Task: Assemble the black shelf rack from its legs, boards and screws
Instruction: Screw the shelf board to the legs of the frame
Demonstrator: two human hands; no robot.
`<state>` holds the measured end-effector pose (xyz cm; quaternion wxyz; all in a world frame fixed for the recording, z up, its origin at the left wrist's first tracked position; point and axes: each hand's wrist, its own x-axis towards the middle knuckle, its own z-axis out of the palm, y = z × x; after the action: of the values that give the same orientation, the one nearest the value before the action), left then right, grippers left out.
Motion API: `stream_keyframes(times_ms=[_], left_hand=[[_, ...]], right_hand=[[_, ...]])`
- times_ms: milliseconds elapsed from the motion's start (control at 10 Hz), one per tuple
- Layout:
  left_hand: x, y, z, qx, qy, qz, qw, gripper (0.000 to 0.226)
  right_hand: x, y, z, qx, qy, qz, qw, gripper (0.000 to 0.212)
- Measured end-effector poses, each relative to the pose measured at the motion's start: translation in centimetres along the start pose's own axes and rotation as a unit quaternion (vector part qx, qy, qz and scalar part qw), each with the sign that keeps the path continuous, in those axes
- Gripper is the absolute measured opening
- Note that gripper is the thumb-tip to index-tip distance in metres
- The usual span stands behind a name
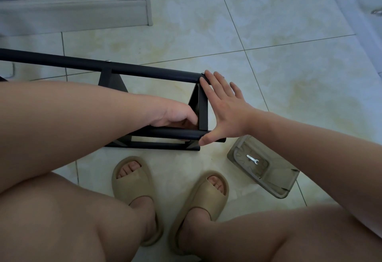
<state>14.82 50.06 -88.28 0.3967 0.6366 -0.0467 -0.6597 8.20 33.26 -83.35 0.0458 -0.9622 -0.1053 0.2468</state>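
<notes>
Rack (144, 71) lies sideways on the floor (268, 24). Right hand (225, 110) presses straight fingers (206, 86) against its leg ends (196, 78), probably to steady it; left hand (175, 115) reaches inside, grip hidden.

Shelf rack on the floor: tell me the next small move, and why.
Probably bring the right hand to the wrench in the grey tray. That hand lies flat across the ends of the upper leg and lower leg, only bracing them. The left hand reaches inside the corner, its hold hidden, and the wrench lies unused.
</notes>
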Motion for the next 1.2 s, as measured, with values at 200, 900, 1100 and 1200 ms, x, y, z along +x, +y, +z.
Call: stream_keyframes(times_ms=[200,900,1100,1200], left_hand=[[0.32,-0.18,0.02,0.039,0.025,-0.006,0.999,0.016],[0.01,0.34,-0.03,0.028,0.027,-0.012,0.999,0.010],[0.03,0.27,-0.06,0.007,0.029,0.016,0.999,0.028],[0.03,0.13,0.07,-0.001,0.024,0.009,1.000,0.030]], right_hand=[[0.02,0.08,0.05,0.004,-0.002,-0.003,1.000,0.158],[0.05,0.15,0.10,0.006,-0.002,-0.007,1.000,0.158],[0.08,0.15,0.09,0.011,-0.002,-0.005,1.000,0.157],[0.08,0.17,0.07,0.013,0.001,-0.006,1.000,0.157]])
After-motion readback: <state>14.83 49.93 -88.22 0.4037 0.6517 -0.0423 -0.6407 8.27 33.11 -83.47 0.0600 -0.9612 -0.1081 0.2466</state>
